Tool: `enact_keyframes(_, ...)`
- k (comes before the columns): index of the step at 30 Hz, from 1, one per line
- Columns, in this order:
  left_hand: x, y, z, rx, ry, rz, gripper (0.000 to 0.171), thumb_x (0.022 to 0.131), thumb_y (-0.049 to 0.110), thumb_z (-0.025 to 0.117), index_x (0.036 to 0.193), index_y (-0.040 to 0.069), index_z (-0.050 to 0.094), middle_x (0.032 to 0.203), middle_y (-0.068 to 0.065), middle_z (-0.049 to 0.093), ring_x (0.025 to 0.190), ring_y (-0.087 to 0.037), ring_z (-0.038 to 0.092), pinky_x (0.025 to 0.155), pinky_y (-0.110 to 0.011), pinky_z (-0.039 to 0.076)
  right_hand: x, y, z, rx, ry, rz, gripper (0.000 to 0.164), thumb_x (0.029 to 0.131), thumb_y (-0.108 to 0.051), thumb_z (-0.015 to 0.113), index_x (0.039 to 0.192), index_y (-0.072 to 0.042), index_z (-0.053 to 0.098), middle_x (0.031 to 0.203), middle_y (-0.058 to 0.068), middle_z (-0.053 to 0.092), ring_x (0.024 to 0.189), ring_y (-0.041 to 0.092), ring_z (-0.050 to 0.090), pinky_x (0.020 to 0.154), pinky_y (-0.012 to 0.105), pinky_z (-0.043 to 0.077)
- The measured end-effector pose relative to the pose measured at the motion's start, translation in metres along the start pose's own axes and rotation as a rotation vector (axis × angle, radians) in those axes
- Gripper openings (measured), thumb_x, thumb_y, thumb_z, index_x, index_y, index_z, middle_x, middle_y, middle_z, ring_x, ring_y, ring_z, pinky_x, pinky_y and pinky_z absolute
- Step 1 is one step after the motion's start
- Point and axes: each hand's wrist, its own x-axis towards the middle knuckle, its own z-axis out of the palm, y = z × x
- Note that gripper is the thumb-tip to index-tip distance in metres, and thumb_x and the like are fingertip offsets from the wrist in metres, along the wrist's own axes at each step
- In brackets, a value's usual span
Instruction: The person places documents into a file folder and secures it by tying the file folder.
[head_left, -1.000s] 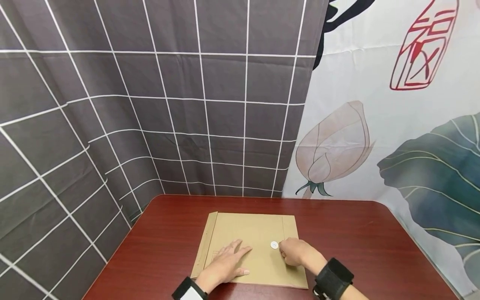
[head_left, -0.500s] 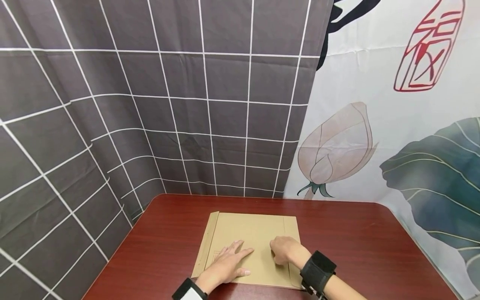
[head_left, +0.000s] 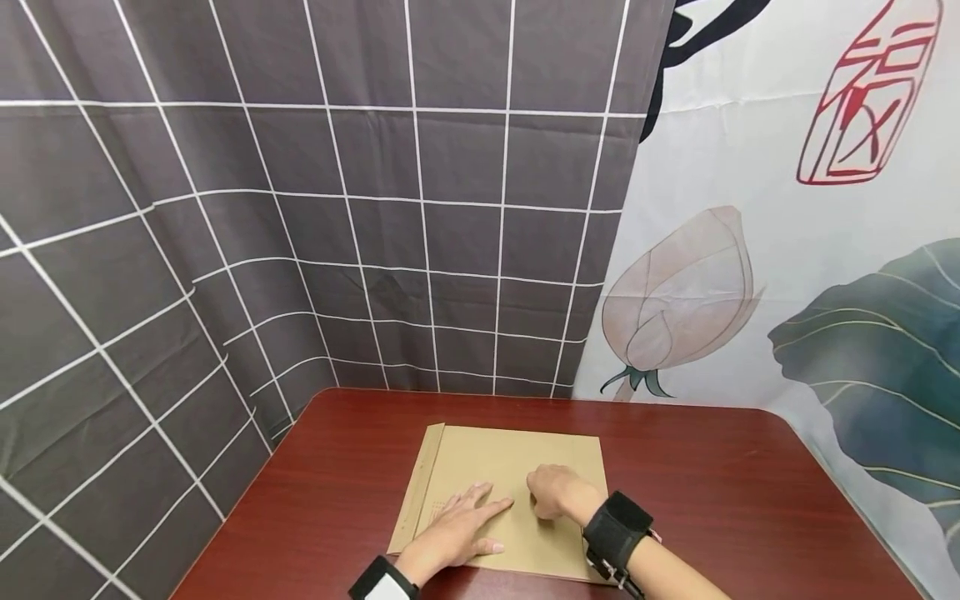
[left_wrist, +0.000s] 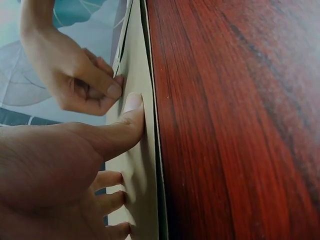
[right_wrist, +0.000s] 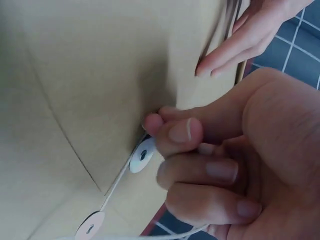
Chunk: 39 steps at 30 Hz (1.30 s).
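Observation:
A flat kraft-paper document envelope (head_left: 517,454) lies on the table. My left hand (head_left: 453,529) rests on its lower left part, fingers spread and thumb out. Over the envelope's right half, my right hand (head_left: 561,492) has curled fingers. Up close in the right wrist view, thumb and forefinger pinch a thin white string (right_wrist: 118,177) beside a white paper disc (right_wrist: 142,156). The string runs between this disc and a second white disc (right_wrist: 90,227); a further length trails below the hand. The head view hides both discs behind my right hand.
The reddish-brown wooden table (head_left: 697,483) extends around the envelope on all sides. A grey gridded curtain (head_left: 457,233) hangs behind and to the left. A white cloth (head_left: 697,158) printed with a lotus bud and leaf hangs at the right.
My right hand has moved left across the envelope, from the right of a white disc to over where it was seen. My left hand has stayed in place on the envelope.

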Motion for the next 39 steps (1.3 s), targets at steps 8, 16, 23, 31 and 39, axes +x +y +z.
enact_keyframes(8,0.000,0.001,-0.001,0.000,0.005,0.015,0.061,0.083,0.043,0.066,0.140,0.028,0.049,0.148,-0.013,0.036,0.136,-0.029,0.031,0.106,-0.051,0.028,0.010,0.012,0.002,0.069,0.025,0.010,0.006,0.077,-0.005,0.064,0.075,-0.005,0.059,0.071,0.005,0.055,0.066,0.015,0.049,0.066,0.035,0.048)
enact_keyframes(16,0.000,0.000,-0.004,0.020,0.005,0.016,0.061,0.084,0.043,0.065,0.141,0.028,0.049,0.148,-0.014,0.036,0.136,-0.030,0.031,0.106,-0.051,0.028,0.015,0.013,-0.004,0.104,0.008,-0.037,0.009,0.076,-0.004,0.062,0.070,-0.006,0.056,0.066,0.000,0.049,0.062,0.014,0.041,0.062,0.032,0.044)
enact_keyframes(23,0.000,0.002,-0.002,0.024,-0.012,0.011,0.061,0.084,0.045,0.064,0.141,0.029,0.048,0.149,-0.013,0.035,0.137,-0.029,0.030,0.107,-0.050,0.028,0.016,0.029,0.000,0.157,0.060,-0.099,0.026,0.078,0.004,0.060,0.059,-0.011,0.050,0.057,-0.005,0.037,0.055,0.012,0.032,0.052,0.027,0.032)
enact_keyframes(31,0.001,0.001,-0.002,0.033,-0.010,0.003,0.062,0.085,0.045,0.063,0.142,0.030,0.046,0.150,-0.013,0.033,0.138,-0.029,0.028,0.107,-0.049,0.027,0.011,0.055,0.005,0.227,0.187,-0.239,0.037,0.077,0.008,0.059,0.057,-0.015,0.038,0.056,-0.010,0.022,0.052,0.006,0.023,0.050,0.022,0.022)
enact_keyframes(39,0.001,0.001,-0.001,0.018,-0.015,-0.001,0.062,0.085,0.046,0.063,0.142,0.031,0.046,0.150,-0.012,0.033,0.138,-0.030,0.029,0.107,-0.050,0.027,0.004,0.064,0.007,0.286,0.183,-0.219,0.037,0.079,0.005,0.060,0.056,-0.015,0.038,0.054,-0.011,0.024,0.049,0.004,0.025,0.048,0.020,0.023)
